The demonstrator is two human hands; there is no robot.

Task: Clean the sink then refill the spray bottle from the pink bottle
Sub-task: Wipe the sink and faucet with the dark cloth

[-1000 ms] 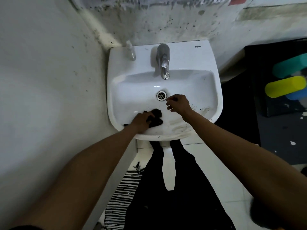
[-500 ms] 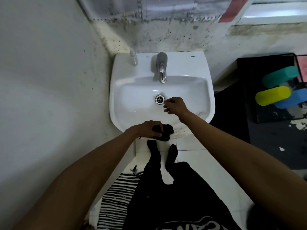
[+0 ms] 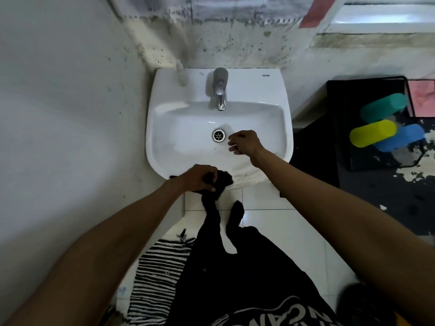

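Below, a person stands at a white sink (image 3: 164,147) fixed in a corner, both arms reaching forward. At far left on the back ledge, beside the wall, stands a small pale bottle (image 3: 180,72), blurred; it may be the spray bottle, though that cannot be told. The left hand (image 3: 199,178) curls its fingers round a black cloth (image 3: 221,181) and presses it on the front rim, seemingly to scrub the grimy streaks just to its right. Behind, the tap (image 3: 220,90) points down over the basin, and the drain (image 3: 218,135) sits at the centre. The right hand (image 3: 247,142) hovers over the basin beside the drain, fingers loosely curled; whether they pinch anything cannot be told. Further right, on a dark tray (image 3: 341,128) on the floor, lie teal, yellow and blue cylinders (image 3: 374,132). No pink bottle can be made out. Cleaning appears to be under way, the refill not yet begun.
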